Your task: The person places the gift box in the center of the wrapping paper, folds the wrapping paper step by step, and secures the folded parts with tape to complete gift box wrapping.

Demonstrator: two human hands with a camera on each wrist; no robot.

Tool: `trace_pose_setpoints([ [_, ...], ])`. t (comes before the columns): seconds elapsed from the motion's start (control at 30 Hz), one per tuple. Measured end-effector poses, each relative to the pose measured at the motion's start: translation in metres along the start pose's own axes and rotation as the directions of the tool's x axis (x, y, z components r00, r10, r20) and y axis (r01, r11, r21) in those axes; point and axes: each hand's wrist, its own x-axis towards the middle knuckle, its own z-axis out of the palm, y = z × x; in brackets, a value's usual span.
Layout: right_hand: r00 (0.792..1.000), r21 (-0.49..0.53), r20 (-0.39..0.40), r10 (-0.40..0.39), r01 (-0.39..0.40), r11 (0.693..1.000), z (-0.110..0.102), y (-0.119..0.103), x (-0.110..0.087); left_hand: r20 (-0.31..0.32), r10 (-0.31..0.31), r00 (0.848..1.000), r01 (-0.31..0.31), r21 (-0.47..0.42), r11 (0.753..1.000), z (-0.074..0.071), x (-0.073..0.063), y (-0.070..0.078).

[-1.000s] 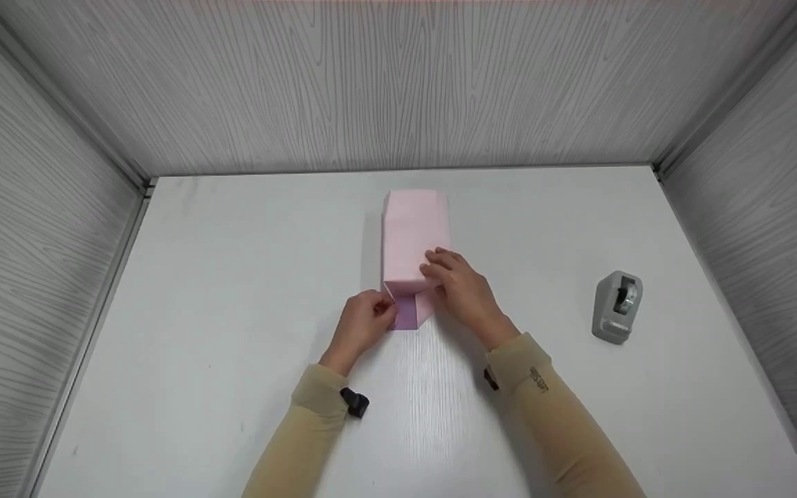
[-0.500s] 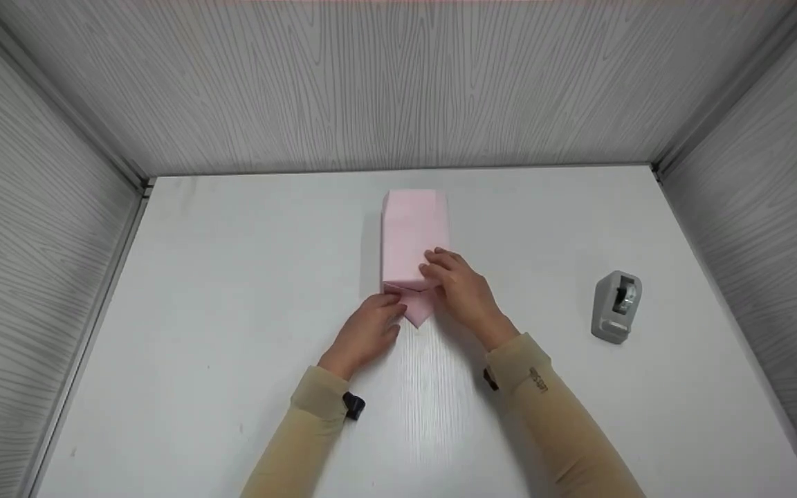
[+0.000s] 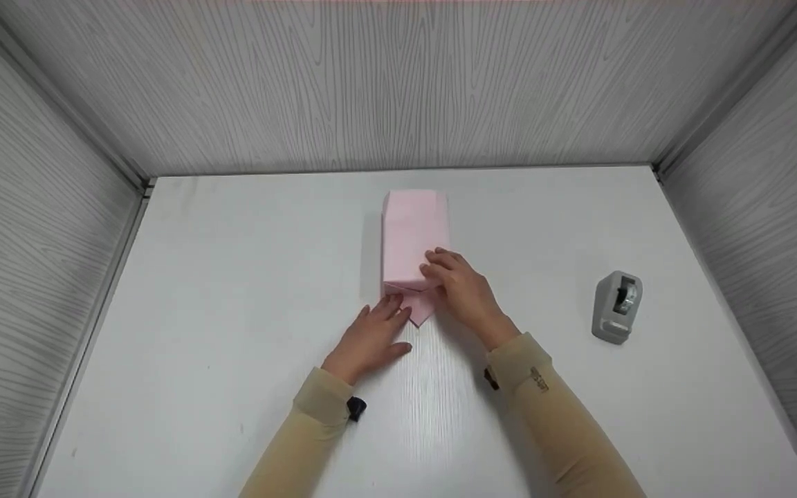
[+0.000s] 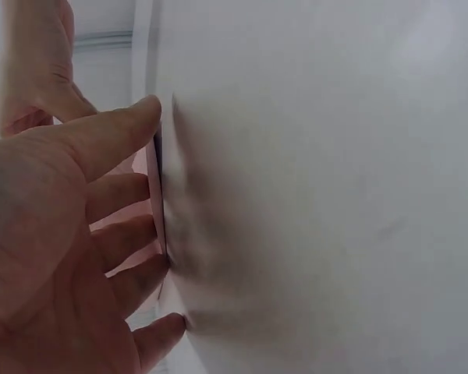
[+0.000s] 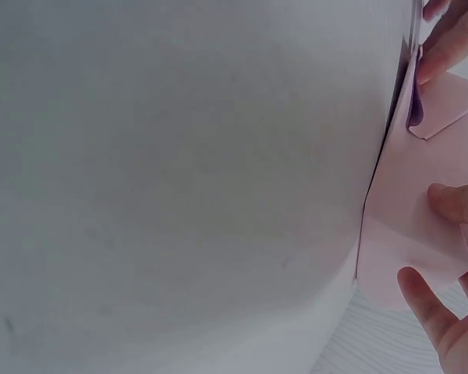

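Observation:
A box-shaped package in pink paper (image 3: pixel 414 232) lies lengthwise on the white table. From its near end a folded paper flap (image 3: pixel 418 309) runs to a point toward me. My left hand (image 3: pixel 371 339) rests on the flap's left edge with fingers spread and nearly straight, thumb apart. In the left wrist view its fingertips (image 4: pixel 140 230) line up along the paper's edge. My right hand (image 3: pixel 466 297) holds the package's near right corner, fingers bent over the top. The right wrist view shows digits on the pink side, and a bit of purple inner paper (image 5: pixel 415 109) at the flap.
A grey tape dispenser (image 3: pixel 616 308) stands on the white table (image 3: pixel 246 263), to the right of my right hand. Grey wood-grain panels (image 3: pixel 398 83) enclose the table at the back and on both sides.
The left side of the flap has been folded inward, covering the purple and making a point. My left hand has gone from pinching the paper to lying spread on it. The right hand stays put.

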Motion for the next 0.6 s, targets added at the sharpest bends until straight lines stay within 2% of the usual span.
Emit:
trace_pose_setpoints([
  [0.1,1.000,0.000,0.014,0.011,-0.011,1.000,-0.0010,-0.0004,0.0006,0.049,-0.014,0.999,0.015,-0.011,1.000,-0.0014,-0.0013,0.0025],
  [0.17,1.000,0.003,0.019,0.013,-0.013,1.000,-0.0012,-0.0006,0.0005,0.058,-0.021,0.998,0.022,-0.004,1.000,-0.0027,-0.0027,0.0032],
  [0.37,1.000,0.024,0.008,-0.007,0.007,1.000,-0.0020,-0.0012,-0.0008,0.013,-0.071,0.997,0.070,0.067,0.995,-0.0080,-0.0051,0.0002],
  [0.6,1.000,0.018,0.009,0.013,-0.013,1.000,-0.0019,-0.0009,-0.0004,-0.021,-0.069,0.997,0.071,0.089,0.994,-0.0080,-0.0004,-0.0010],
])
